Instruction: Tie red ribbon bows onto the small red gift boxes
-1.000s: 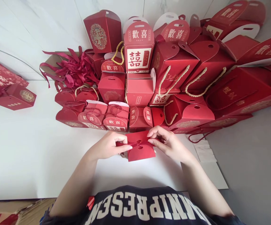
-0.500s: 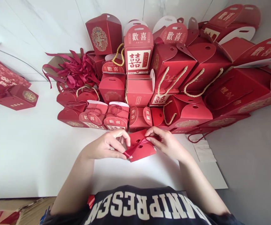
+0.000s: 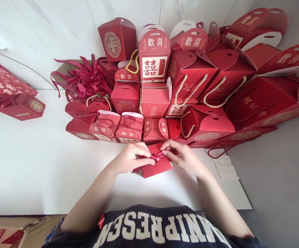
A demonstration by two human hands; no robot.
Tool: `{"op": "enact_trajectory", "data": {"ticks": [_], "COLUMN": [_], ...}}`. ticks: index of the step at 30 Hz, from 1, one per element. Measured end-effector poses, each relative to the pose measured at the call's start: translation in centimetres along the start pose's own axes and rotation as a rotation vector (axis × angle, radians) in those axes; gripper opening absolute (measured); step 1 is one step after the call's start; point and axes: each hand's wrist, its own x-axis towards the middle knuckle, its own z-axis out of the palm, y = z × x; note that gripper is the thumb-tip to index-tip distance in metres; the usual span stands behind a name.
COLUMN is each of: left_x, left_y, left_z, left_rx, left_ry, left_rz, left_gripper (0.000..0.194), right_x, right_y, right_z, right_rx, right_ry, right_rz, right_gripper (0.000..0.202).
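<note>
Head view: left fingers (image 3: 144, 161) and right fingers (image 3: 171, 156), nearly closed, pinch a ribbon (image 3: 160, 154) (atop a red box (image 3: 156, 169)).

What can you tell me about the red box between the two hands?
The red box looks like smooth card, with rounded flaps folded across its top. It sits askew, apparently on the white table, near the stacked boxes. A shiny crimson ribbon crosses its top, pinched by the left hand and right hand; the sides are mostly hidden.
</note>
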Motion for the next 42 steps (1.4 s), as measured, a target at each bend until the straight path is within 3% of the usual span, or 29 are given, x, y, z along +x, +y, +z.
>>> {"op": "enact_trajectory", "data": {"ticks": [6, 12, 17, 23, 27, 32, 38, 42], "left_x": [0.0, 0.1, 0.2, 0.2, 0.2, 0.1, 0.0, 0.0], "left_y": [0.4, -0.2, -0.5, -0.5, -0.5, -0.5, -0.6, -0.6], "left_z": [0.0, 0.0, 0.1, 0.0, -0.1, -0.2, -0.1, -0.3], "left_rx": [0.049, 0.016, -0.021, -0.016, -0.014, -0.001, 0.029, 0.063], "left_ry": [0.028, 0.036, 0.065, 0.053, 0.045, 0.037, 0.042, 0.011], "left_rz": [-0.096, -0.086, -0.101, -0.118, -0.124, -0.122, -0.125, -0.129], "left_gripper": [0.015, 0.017, 0.019, 0.019, 0.019, 0.016, 0.014, 0.019], "right_x": [-0.3, 0.3, 0.8, 0.8, 0.8, 0.8, 1.3, 1.5], "right_y": [0.2, 0.5, 0.3, 0.1, 0.6, 0.3, -0.1, -0.8], "right_z": [-1.6, -2.1, -2.1, -2.7, -3.1, -3.5, -2.0, -0.8], "right_rx": [0.227, 0.308, 0.318, 0.246, 0.301, 0.275, 0.51, 0.397], "right_ry": [-0.145, -0.363, -0.343, -0.272, -0.385, -0.37, -0.452, -0.376], "right_rz": [0.245, 0.275, 0.163, 0.182, 0.15, 0.207, 0.189, 0.119], "right_gripper": [0.036, 0.049, 0.043, 0.043, 0.045, 0.039, 0.033, 0.035]}}
